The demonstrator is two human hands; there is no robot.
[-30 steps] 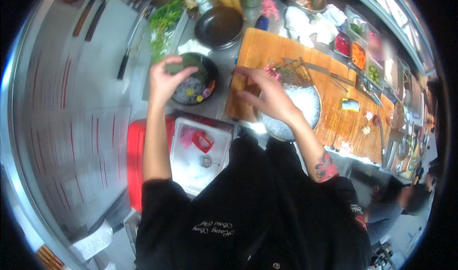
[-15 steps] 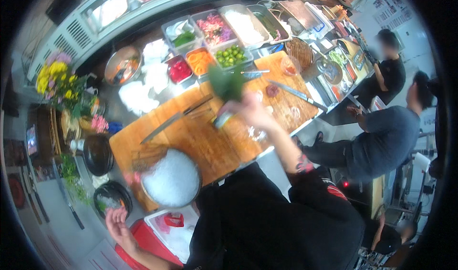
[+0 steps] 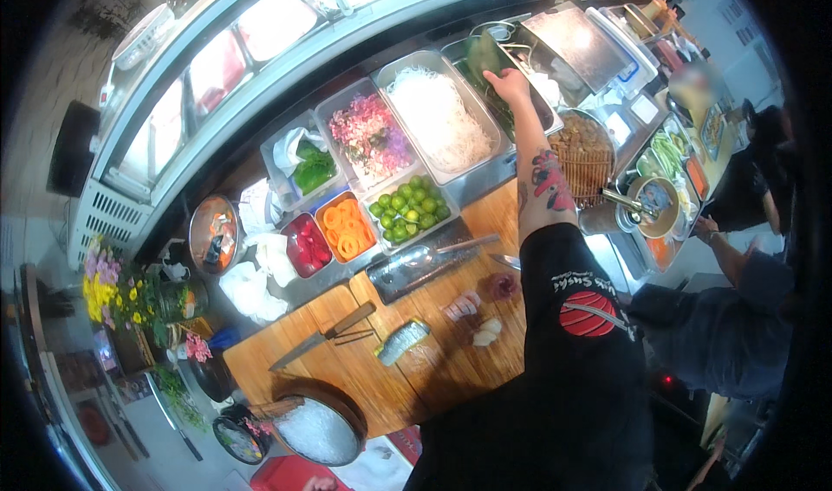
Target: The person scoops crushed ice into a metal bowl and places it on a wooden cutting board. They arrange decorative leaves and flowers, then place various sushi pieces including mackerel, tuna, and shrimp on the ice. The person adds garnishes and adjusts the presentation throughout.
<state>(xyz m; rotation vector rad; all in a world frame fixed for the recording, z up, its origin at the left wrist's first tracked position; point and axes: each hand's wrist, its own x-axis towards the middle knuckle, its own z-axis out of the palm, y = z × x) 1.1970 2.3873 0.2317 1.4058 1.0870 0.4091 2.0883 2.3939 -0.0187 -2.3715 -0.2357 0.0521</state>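
My right hand (image 3: pixel 510 85) reaches to the back right, its thumb pressed on a broad green leaf (image 3: pixel 483 55). Hand and leaf are over a deep steel pan (image 3: pixel 544 114) with dark green contents. Only a bit of my left hand (image 3: pixel 321 484) shows at the lower edge, and its fingers cannot be made out. On the wooden cutting board (image 3: pixel 334 378) between lie a knife (image 3: pixel 321 337), a silvery-skinned piece of fish (image 3: pixel 402 342), pale slices (image 3: pixel 462 305) and a dark red lump (image 3: pixel 499 286). A bowl of crushed ice (image 3: pixel 316 430) stands at the board's near left.
Tubs of white shreds (image 3: pixel 440 114), pink flowers (image 3: pixel 368 136), limes (image 3: pixel 409 208), orange curls (image 3: pixel 344 229) and red slices (image 3: pixel 305 243) line the back. A glass display case (image 3: pixel 260 58) stands behind. At right are a bamboo mat (image 3: pixel 582 157) and co-workers (image 3: pixel 719 318).
My right hand has carried the green leaf from above the board to the pan at the back right. My left hand has dropped almost out of view. The whole view has shifted.
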